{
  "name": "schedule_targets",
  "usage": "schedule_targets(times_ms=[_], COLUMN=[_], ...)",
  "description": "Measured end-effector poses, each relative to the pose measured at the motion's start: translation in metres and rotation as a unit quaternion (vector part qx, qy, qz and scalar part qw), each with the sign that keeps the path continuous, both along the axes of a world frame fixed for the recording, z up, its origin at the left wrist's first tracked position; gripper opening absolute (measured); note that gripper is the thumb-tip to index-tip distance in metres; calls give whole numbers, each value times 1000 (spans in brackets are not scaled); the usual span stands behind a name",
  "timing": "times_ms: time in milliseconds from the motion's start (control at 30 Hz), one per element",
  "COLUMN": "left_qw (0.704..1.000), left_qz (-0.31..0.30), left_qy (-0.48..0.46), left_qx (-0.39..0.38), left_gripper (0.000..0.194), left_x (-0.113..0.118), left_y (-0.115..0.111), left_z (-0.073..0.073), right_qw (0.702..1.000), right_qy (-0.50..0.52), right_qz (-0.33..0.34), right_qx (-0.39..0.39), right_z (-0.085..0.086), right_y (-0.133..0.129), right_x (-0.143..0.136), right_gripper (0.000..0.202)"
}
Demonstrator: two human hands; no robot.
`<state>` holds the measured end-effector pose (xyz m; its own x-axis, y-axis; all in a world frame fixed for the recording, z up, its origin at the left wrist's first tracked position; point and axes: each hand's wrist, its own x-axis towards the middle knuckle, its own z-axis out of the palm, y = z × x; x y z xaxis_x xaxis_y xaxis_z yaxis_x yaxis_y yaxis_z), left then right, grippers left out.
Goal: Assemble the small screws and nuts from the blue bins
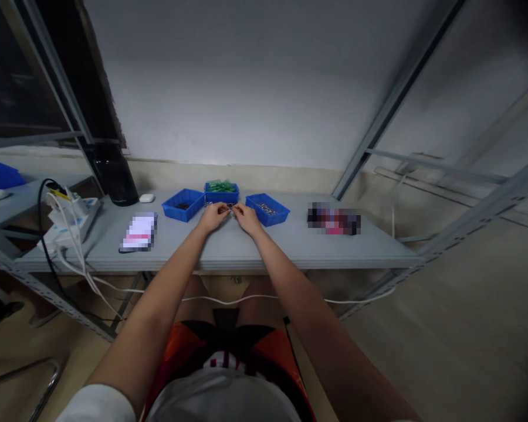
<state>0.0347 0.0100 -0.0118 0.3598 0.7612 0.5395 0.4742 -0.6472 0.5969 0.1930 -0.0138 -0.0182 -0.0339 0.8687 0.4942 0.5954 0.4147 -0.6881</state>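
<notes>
My left hand (215,217) and my right hand (247,218) are close together over the middle of the grey table, fingertips pinched and nearly meeting. What they pinch is too small to make out. Just behind the fingers lie small metallic pieces (212,204). A blue bin (185,214) with dark small parts is left of my left hand. Right of my right hand stands another blue bin (275,220), holding small shiny parts. Behind both hands, a third blue bin (215,196) is heaped with green pieces (221,186).
On the left are a phone (138,231) with a blurred screen, a white earphone case (146,198), a black bottle (115,176) and a power strip (77,225) with cables. A pixelated item (333,220) lies at right. Metal uprights (356,167) frame the table (229,249); a white cable hangs below.
</notes>
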Motion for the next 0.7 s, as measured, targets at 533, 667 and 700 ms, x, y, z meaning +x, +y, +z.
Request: schedule_targets(times_ms=[533, 667, 700], left_qw=[999, 1000, 1000], left_qz=[33, 21, 22], left_qy=[-11, -1, 0], left_qx=[4, 2, 2], left_gripper=[10, 12, 13], left_x=[2, 1, 0], left_y=[-2, 1, 1], left_z=[0, -1, -2], right_qw=[1000, 1000, 1000], right_qy=[20, 27, 27], right_qz=[3, 5, 5], right_qx=[8, 9, 11], right_z=[-1, 0, 0], right_y=[0, -1, -1], right_x=[-1, -2, -2], right_gripper=[25, 25, 24])
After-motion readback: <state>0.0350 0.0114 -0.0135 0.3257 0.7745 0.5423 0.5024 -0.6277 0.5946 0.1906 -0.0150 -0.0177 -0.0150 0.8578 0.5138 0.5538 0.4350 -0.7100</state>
